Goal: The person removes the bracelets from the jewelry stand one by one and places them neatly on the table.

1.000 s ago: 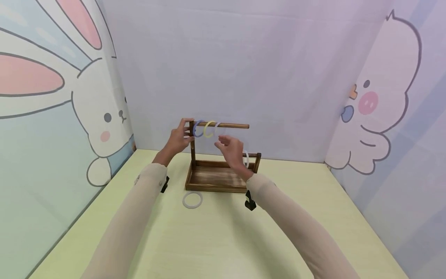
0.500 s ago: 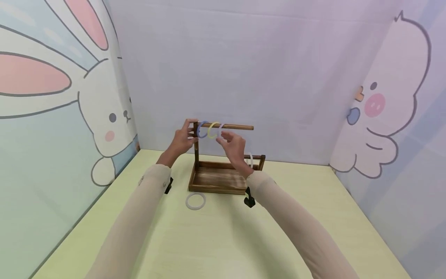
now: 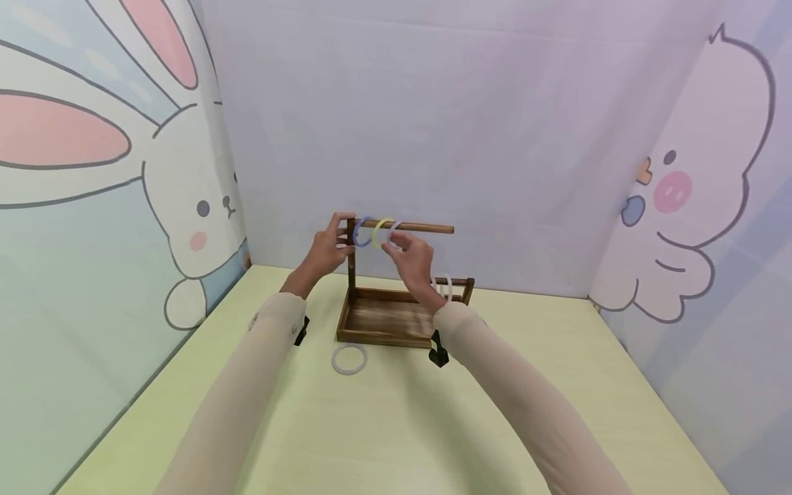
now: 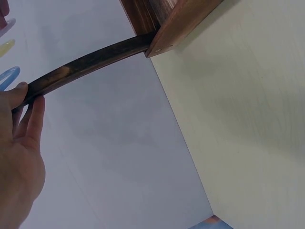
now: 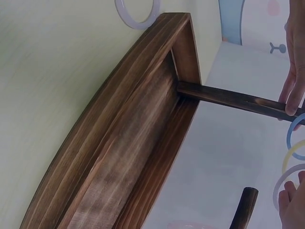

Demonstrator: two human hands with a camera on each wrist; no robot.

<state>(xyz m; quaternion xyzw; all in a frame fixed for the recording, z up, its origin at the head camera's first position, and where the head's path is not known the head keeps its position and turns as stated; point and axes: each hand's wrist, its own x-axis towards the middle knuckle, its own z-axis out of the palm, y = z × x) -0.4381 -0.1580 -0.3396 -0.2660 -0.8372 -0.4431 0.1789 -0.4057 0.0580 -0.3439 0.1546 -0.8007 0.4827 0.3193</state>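
Observation:
A dark wooden rack has a tall post (image 4: 86, 67), a top rod (image 3: 427, 227) and a tray base (image 3: 383, 338). My left hand (image 3: 326, 253) grips the post near its top, thumb on one side and fingers on the other. Along the rod hang a blue ring (image 3: 357, 234), a yellow ring (image 3: 375, 237) and a lilac ring (image 5: 277, 192), the blue one closest to the post. My right hand (image 3: 413, 262) pinches the lilac ring below the rod, its fingertips covering part of it.
On the table in front of the tray lies a pale ring (image 3: 335, 363). Behind my right wrist, a white ring (image 3: 449, 287) hangs on the rack's lower bar (image 3: 460, 282). A curtain (image 3: 495, 137) stands close behind the rack.
My right hand has risen slightly to the lilac ring and its fingers have closed on it. My left hand stays on the post. The head view has shifted slightly.

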